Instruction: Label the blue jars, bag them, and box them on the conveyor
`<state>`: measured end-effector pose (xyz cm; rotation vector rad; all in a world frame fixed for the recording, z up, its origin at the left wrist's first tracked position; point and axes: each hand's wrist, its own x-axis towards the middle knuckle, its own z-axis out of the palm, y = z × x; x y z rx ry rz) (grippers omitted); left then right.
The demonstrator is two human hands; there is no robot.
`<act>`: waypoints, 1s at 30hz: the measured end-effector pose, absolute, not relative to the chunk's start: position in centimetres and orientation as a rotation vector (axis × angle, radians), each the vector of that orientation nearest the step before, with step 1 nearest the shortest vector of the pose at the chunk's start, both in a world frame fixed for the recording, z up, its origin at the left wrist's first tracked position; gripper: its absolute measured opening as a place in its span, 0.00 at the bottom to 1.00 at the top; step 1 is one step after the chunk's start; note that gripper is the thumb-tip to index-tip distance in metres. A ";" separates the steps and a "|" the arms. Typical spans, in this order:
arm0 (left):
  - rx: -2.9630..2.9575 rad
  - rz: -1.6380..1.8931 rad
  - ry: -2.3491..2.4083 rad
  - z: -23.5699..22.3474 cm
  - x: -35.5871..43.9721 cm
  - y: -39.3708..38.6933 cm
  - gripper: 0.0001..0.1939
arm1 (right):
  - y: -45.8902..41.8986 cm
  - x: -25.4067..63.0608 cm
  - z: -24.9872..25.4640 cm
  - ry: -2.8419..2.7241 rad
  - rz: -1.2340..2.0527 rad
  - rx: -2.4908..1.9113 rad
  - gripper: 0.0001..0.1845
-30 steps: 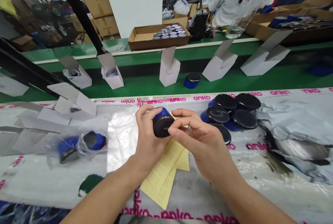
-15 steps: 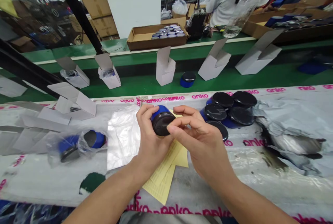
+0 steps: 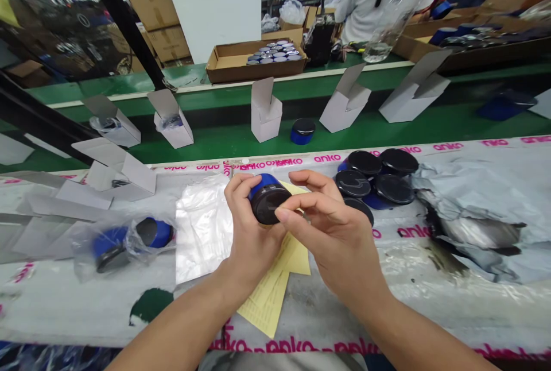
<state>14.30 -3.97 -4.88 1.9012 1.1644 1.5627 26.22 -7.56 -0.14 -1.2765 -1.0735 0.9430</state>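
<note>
My left hand [image 3: 252, 233] is wrapped round a small round blue device with a black end [image 3: 270, 201], tilted so that the black face is toward me. At the right edge of that face, the thumb and forefinger of my right hand [image 3: 333, 233] pinch together; whatever is between them is too small to make out. Beneath both hands lie yellow printed sheets [image 3: 269, 305]. Flat clear plastic bags [image 3: 200, 233] rest just left of my left hand. Several similar blue devices with black tops [image 3: 394, 188] stand grouped beyond my right hand.
Two bagged devices [image 3: 152, 232] and open white boxes [image 3: 123, 173] lie at left. On the green belt [image 3: 224, 135] stand more open boxes [image 3: 267, 118] and a device [image 3: 303, 131]. Crumpled grey wrapping [image 3: 486, 227] is at right. Behind are a cardboard tray [image 3: 224, 61] and a person [image 3: 365, 0].
The surroundings have shifted slightly left in view. Both hands keep nearly the same hold on the device, and a white box edge now shows at the far right.
</note>
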 end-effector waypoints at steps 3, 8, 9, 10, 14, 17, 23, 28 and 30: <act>1.901 1.575 1.156 -4.9 14.2 -3.9 0.34 | -7.5 26.1 0.0 -1.072 0.944 -1.284 0.03; 1.904 1.600 1.156 -5.0 14.1 -4.0 0.34 | -7.5 25.6 -0.2 -1.068 0.941 -1.294 0.03; 1.908 1.603 1.159 -5.0 14.1 -4.0 0.34 | -7.5 25.5 -0.2 -1.068 0.932 -1.296 0.02; 1.910 1.603 1.163 -5.0 14.1 -4.0 0.34 | -7.6 25.5 -0.4 -1.069 0.921 -1.297 0.02; 1.916 1.612 1.164 -5.0 14.2 -4.0 0.35 | -7.8 25.3 -0.7 -1.086 0.869 -1.299 0.02; 1.933 1.627 1.156 -4.9 14.2 -4.0 0.35 | -7.9 25.2 -0.8 -1.106 0.825 -1.316 0.02; 1.978 1.648 1.164 -5.0 14.1 -4.1 0.35 | -8.0 24.6 -0.9 -1.158 0.713 -1.337 0.02; 2.016 1.665 1.147 -5.3 13.9 -3.9 0.34 | -7.5 25.1 -1.2 -1.048 0.883 -1.213 0.05; 2.013 1.658 1.161 -5.4 13.8 -3.8 0.34 | -7.1 25.7 -1.1 -0.891 1.075 -1.087 0.09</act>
